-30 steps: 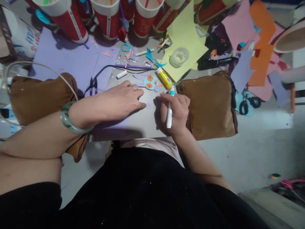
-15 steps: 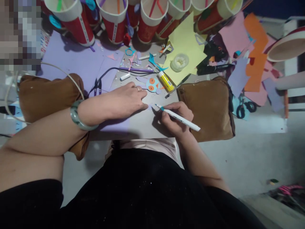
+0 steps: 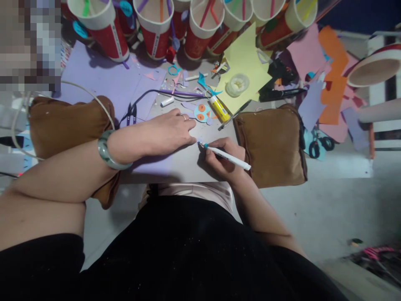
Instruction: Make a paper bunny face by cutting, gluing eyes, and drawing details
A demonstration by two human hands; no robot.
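My right hand [image 3: 224, 159] grips a white marker [image 3: 230, 157] whose teal-ringed tip points left, close to the fingertips of my left hand [image 3: 171, 133]. Under those left fingertips lies a tiny lilac paper piece [image 3: 199, 141], mostly covered. My left hand rests palm down, fingers bent and pressed together on the grey table [image 3: 188, 167]. Just beyond it is a light blue paper face [image 3: 202, 113] with orange eyes. A yellow glue stick [image 3: 219, 108] lies to the right of the face, and a white marker cap [image 3: 167, 102] to its left.
Red and white cups [image 3: 200, 33] with straws line the back. Brown cushions [image 3: 271, 146] flank the table's front. Lilac sheets [image 3: 94, 79] are at left, a yellow sheet [image 3: 246, 62] holds a tape roll [image 3: 237, 84], and black-handled scissors [image 3: 321, 146] lie right among paper scraps.
My right hand has moved left with the marker, bringing its tip up to my left fingertips. The table and its things appear shifted slightly in view.
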